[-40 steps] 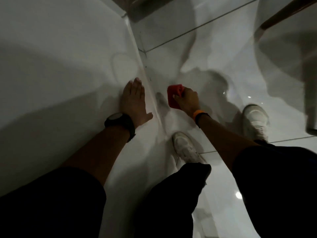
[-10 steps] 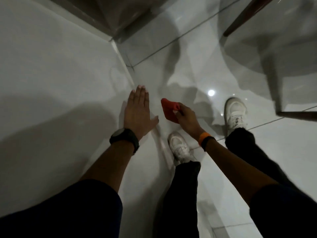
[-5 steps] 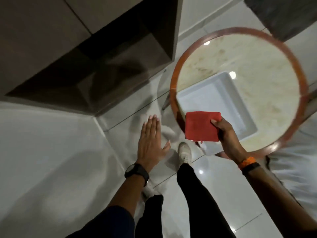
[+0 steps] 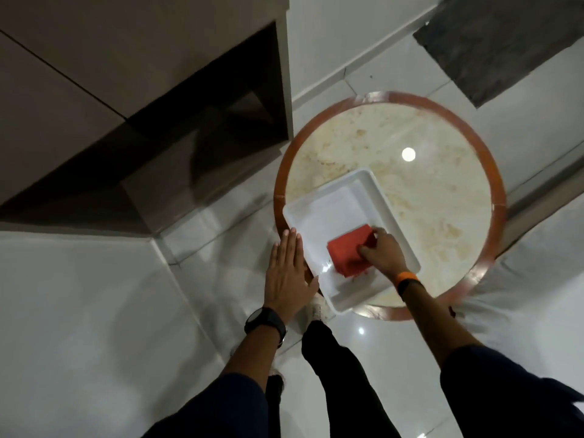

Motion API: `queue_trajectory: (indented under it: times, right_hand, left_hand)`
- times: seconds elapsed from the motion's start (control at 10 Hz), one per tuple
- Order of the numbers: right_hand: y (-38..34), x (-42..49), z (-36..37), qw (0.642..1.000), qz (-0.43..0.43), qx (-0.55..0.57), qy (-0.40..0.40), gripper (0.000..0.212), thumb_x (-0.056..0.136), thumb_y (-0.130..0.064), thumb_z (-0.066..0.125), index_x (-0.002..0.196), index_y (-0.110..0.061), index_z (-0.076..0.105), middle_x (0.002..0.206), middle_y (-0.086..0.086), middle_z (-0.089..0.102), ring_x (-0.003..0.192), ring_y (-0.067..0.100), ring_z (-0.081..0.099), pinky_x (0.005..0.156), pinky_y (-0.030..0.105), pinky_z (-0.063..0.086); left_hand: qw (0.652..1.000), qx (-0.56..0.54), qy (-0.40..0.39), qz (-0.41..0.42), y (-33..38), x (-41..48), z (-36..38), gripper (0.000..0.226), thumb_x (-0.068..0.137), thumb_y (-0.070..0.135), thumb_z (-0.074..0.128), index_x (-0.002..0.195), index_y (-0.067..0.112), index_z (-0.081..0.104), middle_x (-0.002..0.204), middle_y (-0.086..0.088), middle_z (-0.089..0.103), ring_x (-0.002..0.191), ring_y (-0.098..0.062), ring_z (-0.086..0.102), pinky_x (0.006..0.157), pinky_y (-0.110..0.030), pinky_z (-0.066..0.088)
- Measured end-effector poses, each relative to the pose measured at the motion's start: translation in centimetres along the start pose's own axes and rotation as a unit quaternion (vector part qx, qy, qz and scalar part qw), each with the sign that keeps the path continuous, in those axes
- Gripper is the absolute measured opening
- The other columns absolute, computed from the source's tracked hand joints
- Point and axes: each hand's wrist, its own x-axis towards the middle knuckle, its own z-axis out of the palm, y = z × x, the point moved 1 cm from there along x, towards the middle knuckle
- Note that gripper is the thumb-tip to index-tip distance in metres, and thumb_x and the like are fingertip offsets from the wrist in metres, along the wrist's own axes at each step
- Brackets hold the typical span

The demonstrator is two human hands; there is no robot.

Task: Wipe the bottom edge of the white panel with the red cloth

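Writing: no brand, label or lettering can be read on anything in view.
Right hand [image 4: 380,252]: reached down into the white tray [image 4: 331,213], palm down, fingers curled onto the red cloth [image 4: 346,252] and pinching its right side; orange band [image 4: 407,277] on the wrist.
Left hand [image 4: 286,273]: flat and open, fingers straight and pressed together, pointing far, just left of the tray; black watch [image 4: 265,320] on the wrist.
Red cloth: folded square lying in the tray's near half, corners pointing far-right and near-left.
Tray: on the round table [image 4: 442,191], long axis running far-left to near-right.
White panel [image 4: 79,311]: at the left, well apart from the cloth.
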Motion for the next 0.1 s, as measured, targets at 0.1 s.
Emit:
queue_trajectory:
  times: [0.1]
  right_hand:
    - [-1.84, -2.63, -0.36, 0.997, -0.024, -0.058, 0.051, 0.074, 0.083, -0.034, 0.073, 0.147, -0.010, 0.045, 0.142, 0.021, 0.052, 0.131, 0.043, 0.051, 0.106, 0.048, 0.046]
  left_hand:
    - [0.998, -0.025, 0.047, -0.017, -1.02, -0.79, -2.81, 0.103, 0.087, 0.063, 0.060, 0.161, 0.001, 0.025, 0.170, -0.015, 0.017, 0.159, -0.029, 0.019, 0.128, -0.048, 0.024]
